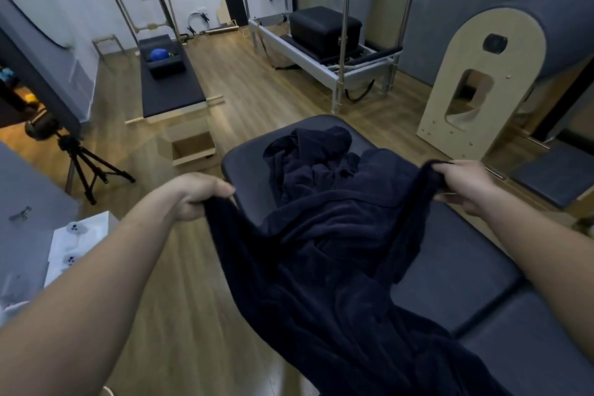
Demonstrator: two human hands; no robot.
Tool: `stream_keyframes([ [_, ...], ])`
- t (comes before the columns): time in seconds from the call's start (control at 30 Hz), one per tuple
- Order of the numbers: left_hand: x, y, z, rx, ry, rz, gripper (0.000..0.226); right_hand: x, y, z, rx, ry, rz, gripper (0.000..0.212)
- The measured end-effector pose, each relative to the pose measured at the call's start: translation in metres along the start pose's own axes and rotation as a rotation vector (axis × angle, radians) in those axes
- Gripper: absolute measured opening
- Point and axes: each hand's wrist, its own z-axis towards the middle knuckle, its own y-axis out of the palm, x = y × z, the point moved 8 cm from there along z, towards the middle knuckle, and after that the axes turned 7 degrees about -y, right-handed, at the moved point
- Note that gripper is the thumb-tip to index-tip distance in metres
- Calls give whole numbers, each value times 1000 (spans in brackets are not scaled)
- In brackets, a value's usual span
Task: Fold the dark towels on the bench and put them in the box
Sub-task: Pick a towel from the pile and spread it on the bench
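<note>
A large dark navy towel (328,254) hangs spread between my two hands over the near end of the padded dark bench (463,270). My left hand (196,194) grips its left corner beside the bench's left edge. My right hand (463,185) pinches the other corner above the bench's right side. The towel's lower part trails off the bench toward me. More dark towels (308,154) lie crumpled in a heap on the bench's far end. An open cardboard box (193,148) stands on the floor just left of that end.
A camera tripod (83,167) stands on the wooden floor at the left. A white case (77,244) lies below my left forearm. A wooden arched barrel (472,80) stands right of the bench. Exercise beds (170,83) stand farther back.
</note>
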Motion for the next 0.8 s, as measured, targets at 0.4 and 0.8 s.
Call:
stream_keyframes([
  [0.4,61,162,-41,-332,290,-328,25,-49,119,-69,-93,-426,-77,32],
  [0.8,113,165,-75,220,926,277,22,-63,101,-87,-219,-491,139,26],
])
